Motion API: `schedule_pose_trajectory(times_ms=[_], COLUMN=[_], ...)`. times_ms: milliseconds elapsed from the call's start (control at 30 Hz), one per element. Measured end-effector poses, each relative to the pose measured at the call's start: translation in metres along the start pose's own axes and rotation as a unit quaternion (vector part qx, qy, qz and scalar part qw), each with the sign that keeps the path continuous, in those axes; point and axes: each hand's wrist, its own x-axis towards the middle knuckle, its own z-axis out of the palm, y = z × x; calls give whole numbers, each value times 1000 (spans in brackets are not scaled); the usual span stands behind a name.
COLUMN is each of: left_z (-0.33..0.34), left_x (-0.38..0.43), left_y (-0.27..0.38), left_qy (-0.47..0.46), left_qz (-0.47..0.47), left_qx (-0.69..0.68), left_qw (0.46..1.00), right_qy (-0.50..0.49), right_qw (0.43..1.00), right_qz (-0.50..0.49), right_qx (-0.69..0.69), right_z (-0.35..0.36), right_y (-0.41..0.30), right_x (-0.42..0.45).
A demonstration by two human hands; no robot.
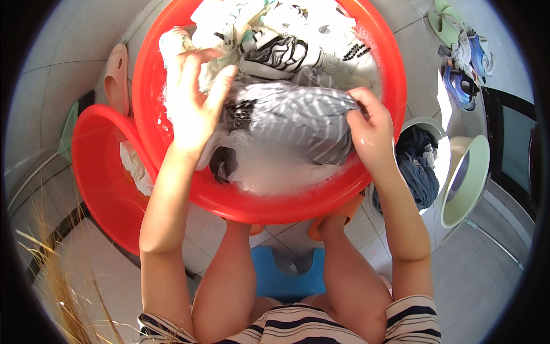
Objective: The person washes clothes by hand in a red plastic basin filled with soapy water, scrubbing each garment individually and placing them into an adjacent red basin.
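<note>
A large red plastic basin point(275, 213) full of wet clothes and cloudy, sudsy water stands before me. My right hand point(371, 129) pinches the right end of a grey striped garment point(300, 120), which lies stretched across the water. Over the left side of the basin my left hand point(193, 99) is raised, fingers spread and holding nothing. White clothes point(215, 26) are heaped behind it. A black-and-white patterned cloth point(279, 51) lies beyond the grey garment. Near the front left of the water shows a dark piece of fabric point(223, 163).
On the left, a second red basin point(103, 180) holds a white cloth point(134, 167); a pink slipper point(117, 79) leans nearby. To the right are a bucket of dark clothes point(417, 172), a pale green basin point(466, 185) and blue shoes point(459, 88). A blue stool point(288, 279) is under me.
</note>
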Motion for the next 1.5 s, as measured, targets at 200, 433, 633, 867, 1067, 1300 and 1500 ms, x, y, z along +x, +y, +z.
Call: schedule_pose_trajectory(times_ms=[200,433,633,867,1067,1300,1500], left_z=[35,94,117,62,19,-8,55], left_x=[-41,-47,-68,-68,-54,-31,-37], left_y=[-15,-72,-100,-53,-38,14,11], left_qy=[-241,-168,-63,-241,-181,-44,-436], left_qz=[8,24,124,-4,-399,-56,-269], left_qx=[21,147,120,129,-383,-138,-127], left_qw=[970,974,983,962,813,988,850], right_qy=[9,2,-117,16,2,71,-16], right_qw=[958,897,918,973,887,962,932], right_qz=[-160,-129,-50,31,34,-152,-101], right_qx=[-236,-423,-377,228,461,-215,-347], right_z=[43,97,108,8,-84,-20,40], right_y=[11,55,90,-9,8,3,48], right_x=[8,35,70,11,-15,-17,7])
